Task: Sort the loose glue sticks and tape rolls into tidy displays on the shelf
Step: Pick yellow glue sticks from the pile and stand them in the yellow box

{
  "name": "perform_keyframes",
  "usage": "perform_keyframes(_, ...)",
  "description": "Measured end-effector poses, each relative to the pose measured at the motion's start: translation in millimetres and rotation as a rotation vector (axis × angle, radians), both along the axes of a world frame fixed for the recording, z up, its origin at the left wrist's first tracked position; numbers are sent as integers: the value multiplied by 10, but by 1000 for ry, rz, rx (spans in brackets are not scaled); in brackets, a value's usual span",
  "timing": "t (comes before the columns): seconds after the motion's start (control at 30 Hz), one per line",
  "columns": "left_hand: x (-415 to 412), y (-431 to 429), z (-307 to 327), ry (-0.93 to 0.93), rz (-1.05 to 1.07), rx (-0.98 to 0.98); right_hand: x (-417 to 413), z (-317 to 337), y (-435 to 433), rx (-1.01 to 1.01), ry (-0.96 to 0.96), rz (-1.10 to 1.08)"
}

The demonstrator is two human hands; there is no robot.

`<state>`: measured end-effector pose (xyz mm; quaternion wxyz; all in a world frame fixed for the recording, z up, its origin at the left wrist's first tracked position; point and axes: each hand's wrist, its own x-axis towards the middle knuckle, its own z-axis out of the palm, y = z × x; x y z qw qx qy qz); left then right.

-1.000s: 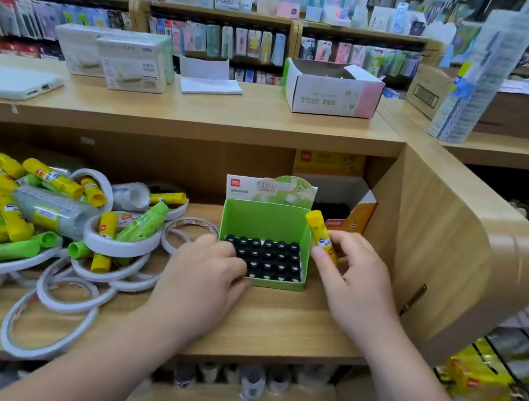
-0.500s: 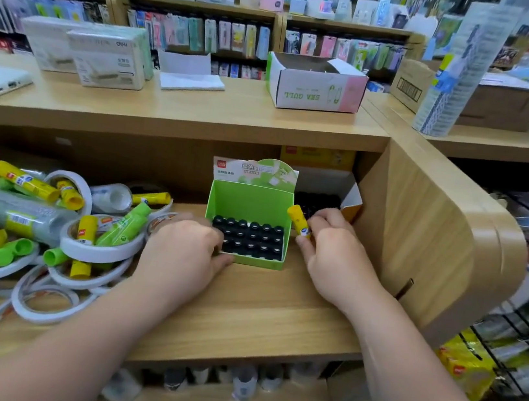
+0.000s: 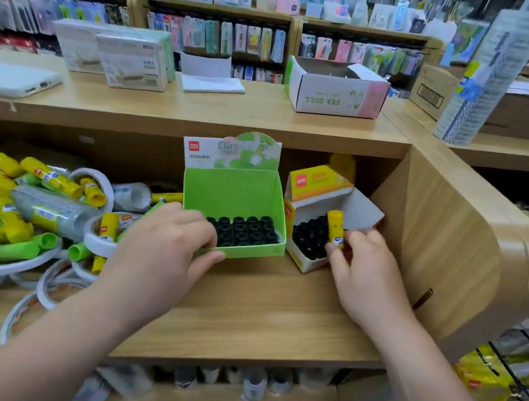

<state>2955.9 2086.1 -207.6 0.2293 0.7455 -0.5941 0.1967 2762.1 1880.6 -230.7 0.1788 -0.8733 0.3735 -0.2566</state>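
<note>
Yellow glue stick (image 3: 335,228) is pinched upright by the right hand (image 3: 364,275) over the yellow box (image 3: 317,187), centre right of frame. The green box (image 3: 233,196) is gripped at its front edge by the left hand (image 3: 164,247). Task judged barely begun: the mixed pile (image 3: 35,202) at left lies unsorted.

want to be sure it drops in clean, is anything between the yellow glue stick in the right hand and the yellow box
Nothing visible does. The right hand holds the yellow glue stick upright over the black slots of the yellow box; the green box sits clear to its left.
</note>
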Motion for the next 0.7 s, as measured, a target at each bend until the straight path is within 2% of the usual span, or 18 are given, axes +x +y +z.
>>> perform_keyframes(0.23,153,-409,-148,-71,145,159,-113,38,355,-14,2,4)
perform_keyframes(0.47,193,-561,-84,32,289,274,-330,173,613,-9,39,94)
perform_keyframes(0.53,46,-489,-91,36,220,139,-417,224,698,10,50,140)
perform_keyframes(0.6,-191,-389,-140,109,25,55,-513,324,765,15,6,177)
perform_keyframes(0.7,-396,-393,-269,212,-215,225,-607,543,751,-30,-110,143)
